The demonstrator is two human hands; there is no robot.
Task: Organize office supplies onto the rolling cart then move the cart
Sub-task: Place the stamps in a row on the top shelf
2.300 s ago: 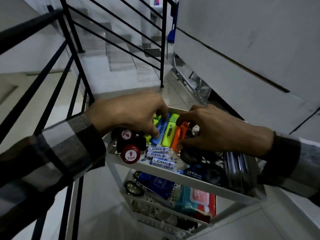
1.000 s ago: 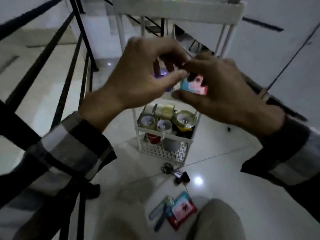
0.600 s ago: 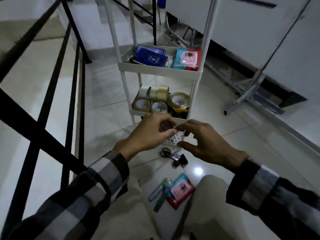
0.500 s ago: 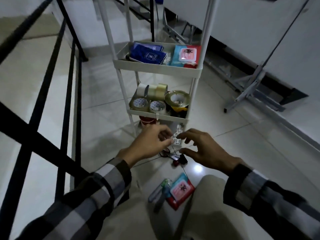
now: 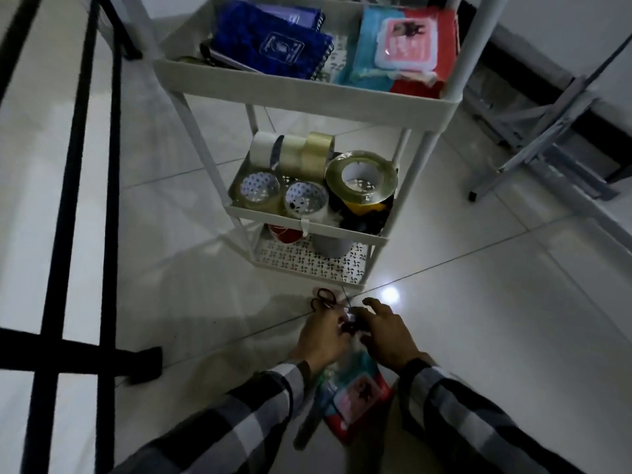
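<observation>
The white rolling cart (image 5: 307, 94) stands on the tiled floor ahead of me. One shelf holds blue notebooks (image 5: 273, 46) and a wipes pack (image 5: 407, 46). The shelf below it holds several tape rolls (image 5: 360, 179). Both my hands are down at the floor in front of the cart. My left hand (image 5: 321, 336) is curled and my right hand (image 5: 386, 333) has its fingers spread. Small dark binder clips (image 5: 352, 328) lie between them, touching both hands' fingertips. Black-handled scissors (image 5: 323, 299) lie just beyond my left hand. Another wipes pack (image 5: 355, 395) and pens (image 5: 307, 425) lie under my wrists.
A black stair railing (image 5: 68, 200) runs along the left, with a foot (image 5: 143, 364) near my left arm. A grey metal stand (image 5: 533, 138) leans by the wall at the right. The cart's bottom shelf (image 5: 307, 265) holds a red cup and a grey cup.
My view dropped from the cart's top tray to the floor. Both hands came down from the shelves and now rest on the binder clips on the floor.
</observation>
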